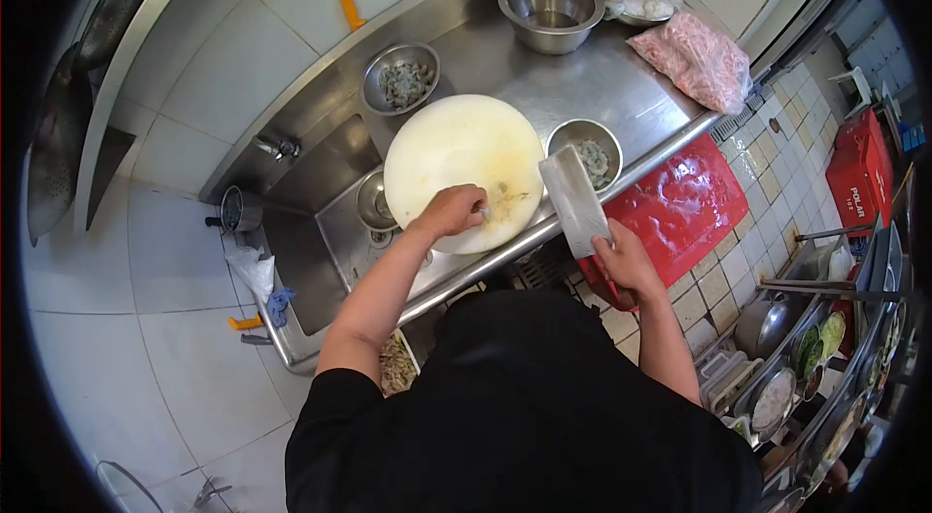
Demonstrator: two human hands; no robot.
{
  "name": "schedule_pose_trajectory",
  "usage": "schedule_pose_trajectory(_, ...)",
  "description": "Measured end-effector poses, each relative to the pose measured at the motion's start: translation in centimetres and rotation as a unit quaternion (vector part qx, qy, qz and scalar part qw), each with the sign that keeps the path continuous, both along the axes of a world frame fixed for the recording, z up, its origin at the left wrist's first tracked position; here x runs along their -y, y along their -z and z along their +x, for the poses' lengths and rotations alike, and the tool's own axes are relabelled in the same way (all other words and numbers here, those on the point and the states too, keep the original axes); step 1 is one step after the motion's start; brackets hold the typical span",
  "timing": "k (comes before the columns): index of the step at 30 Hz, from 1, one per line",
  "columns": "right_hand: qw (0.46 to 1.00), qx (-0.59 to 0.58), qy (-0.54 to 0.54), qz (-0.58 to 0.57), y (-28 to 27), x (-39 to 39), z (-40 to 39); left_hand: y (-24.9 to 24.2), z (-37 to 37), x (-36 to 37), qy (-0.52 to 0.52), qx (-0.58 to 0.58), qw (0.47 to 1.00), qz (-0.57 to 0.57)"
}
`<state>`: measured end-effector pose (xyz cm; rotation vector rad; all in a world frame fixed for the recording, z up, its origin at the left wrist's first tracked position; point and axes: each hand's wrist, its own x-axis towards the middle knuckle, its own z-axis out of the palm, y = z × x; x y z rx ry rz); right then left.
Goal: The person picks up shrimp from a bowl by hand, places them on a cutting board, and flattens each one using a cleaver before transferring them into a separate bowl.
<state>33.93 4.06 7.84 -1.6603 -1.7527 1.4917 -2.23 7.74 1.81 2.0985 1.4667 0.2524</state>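
Observation:
A round white cutting board (447,139) lies across the sink edge, with brownish stains on its right side. Over its lower part, my left hand (453,212) is closed in a pinch. A small pale bit shows at the fingertips, too small to name. My right hand (626,261) grips a cleaver (573,198) by its handle, the broad blade pointing up and left beside the board. Behind the blade stands a metal bowl (615,150) of peeled shrimp (592,158). Another metal bowl (433,91) with greyish shrimp (406,86) sits beyond the board.
The steel counter (505,66) carries a deep metal basin (551,23) and a bag of pink contents (694,62). The sink (311,222) holds a small metal bowl (372,202). At right are a red lid-like surface (684,207) on the floor side and shelves with food containers (774,401).

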Motion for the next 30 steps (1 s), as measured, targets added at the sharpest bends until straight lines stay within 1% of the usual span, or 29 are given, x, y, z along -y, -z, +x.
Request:
schedule_pose_trajectory(2,0.999,-0.002,0.016,-0.040,-0.4,-0.9,0.8,-0.6,-2.4,-2.8,-0.046,-0.018,0.999,0.021)
schedule_pose_trajectory(3,0.999,0.000,0.018,-0.037,-0.4,-1.6,1.1,-0.9,-4.3,-4.7,-0.072,-0.014,0.996,0.057)
schedule_pose_trajectory(4,0.997,-0.003,-0.006,0.080,0.0,-2.3,1.5,0.0,-6.8,-7.2,-0.105,-0.013,0.988,0.112)
schedule_pose_trajectory(5,0.981,-0.005,-0.030,0.191,0.6,-2.7,1.9,-3.4,-7.6,-8.7,-0.176,-0.054,0.980,0.074)
schedule_pose_trajectory(6,0.987,-0.050,-0.005,0.152,2.0,-3.3,2.3,-4.6,-9.1,-10.1,-0.194,-0.065,0.971,0.126)
schedule_pose_trajectory(7,0.988,-0.045,0.003,0.148,1.6,-3.5,2.5,-5.2,-10.1,-11.3,-0.225,-0.058,0.962,0.147)
schedule_pose_trajectory(8,0.992,-0.054,0.018,0.109,0.8,-3.8,2.3,-6.2,-10.0,-11.8,-0.236,-0.092,0.939,0.231)
schedule_pose_trajectory(9,0.995,-0.065,0.034,0.071,0.2,-4.3,2.3,-6.6,-9.0,-12.7,-0.229,-0.088,0.942,0.230)
schedule_pose_trajectory(11,0.995,-0.061,0.047,0.066,-0.2,-4.6,2.6,-7.0,-6.6,-13.9,-0.184,-0.084,0.942,0.267)
schedule_pose_trajectory(12,0.993,-0.074,0.060,0.063,-0.5,-4.8,2.7,-6.9,-4.2,-14.4,-0.161,-0.047,0.958,0.234)
schedule_pose_trajectory(14,0.990,-0.096,0.082,0.063,-0.6,-4.8,3.2,-5.8,1.7,-14.5,-0.138,0.054,0.985,0.085)
schedule_pose_trajectory(16,0.987,-0.105,0.107,0.051,-1.2,-4.2,3.8,-2.8,6.9,-14.4,-0.047,0.039,0.998,0.030)
schedule_pose_trajectory(17,0.984,-0.117,0.129,0.041,-1.5,-3.8,4.2,-1.9,9.6,-14.3,0.015,0.011,1.000,0.017)
schedule_pose_trajectory(18,0.984,-0.113,0.133,0.041,-1.4,-3.4,4.6,-0.5,11.7,-14.2,0.054,0.011,0.998,0.016)
schedule_pose_trajectory(19,0.981,-0.123,0.148,0.032,-1.2,-2.8,5.0,0.5,13.9,-14.1,0.042,-0.012,0.998,-0.037)
schedule_pose_trajectory(22,0.975,-0.126,0.179,0.017,-1.0,-0.8,5.9,3.7,17.4,-13.9,0.041,0.000,0.999,-0.012)
schedule_pose_trajectory(24,0.971,-0.139,0.195,0.005,-0.3,0.8,6.6,6.1,18.8,-14.4,0.081,-0.038,0.996,0.017)
schedule_pose_trajectory(26,0.967,-0.144,0.211,-0.005,-0.4,2.1,6.7,7.7,19.3,-15.0,0.095,-0.035,0.995,0.001)
schedule_pose_trajectory(27,0.963,-0.150,0.222,-0.016,-0.4,2.8,6.8,7.8,19.4,-15.1,0.103,-0.034,0.994,-0.014)
schedule_pose_trajectory(28,0.964,-0.146,0.223,-0.017,0.2,3.5,7.2,7.8,19.5,-15.2,0.114,-0.059,0.991,-0.029)
schedule_pose_trajectory(29,0.962,-0.145,0.231,-0.014,0.5,3.9,7.4,7.8,19.4,-15.3,0.123,-0.057,0.990,-0.027)
schedule_pose_trajectory(30,0.959,-0.156,0.237,-0.027,0.6,4.3,7.3,7.2,19.5,-14.9,0.103,-0.068,0.992,-0.041)
